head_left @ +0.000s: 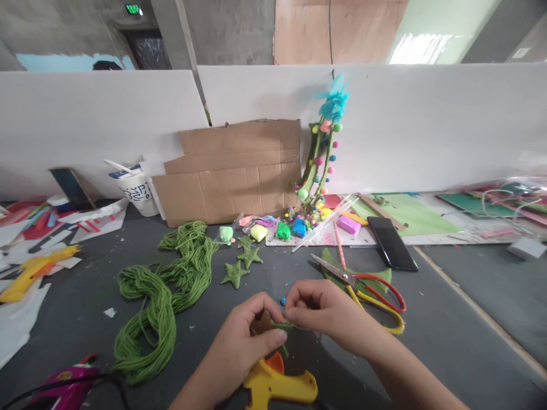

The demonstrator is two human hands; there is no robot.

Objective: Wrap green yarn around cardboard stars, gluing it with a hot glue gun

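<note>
My left hand (252, 330) pinches a small brown cardboard piece (261, 323) partly wrapped in green yarn; its full shape is hidden behind my fingers. Close beside it, my right hand (320, 307) has thumb and fingers pressed together on the strand of green yarn (294, 326). A yellow glue gun (282, 385) with an orange trigger lies just below my hands. Scissors (363, 285) with red and yellow handles rest open beyond my right hand, over green felt (380, 280). Two green yarn-wrapped stars (234, 274) lie ahead, and a small blue ball (282, 301) sits between my hands.
Green yarn skeins (147, 324) spread at left. A magenta tool (64, 387) with a black cord is at lower left. Cardboard (231, 182) leans against the white partition beside a decorated green stem (318, 154). A phone (391, 242) and clay packets (283, 230) lie further back.
</note>
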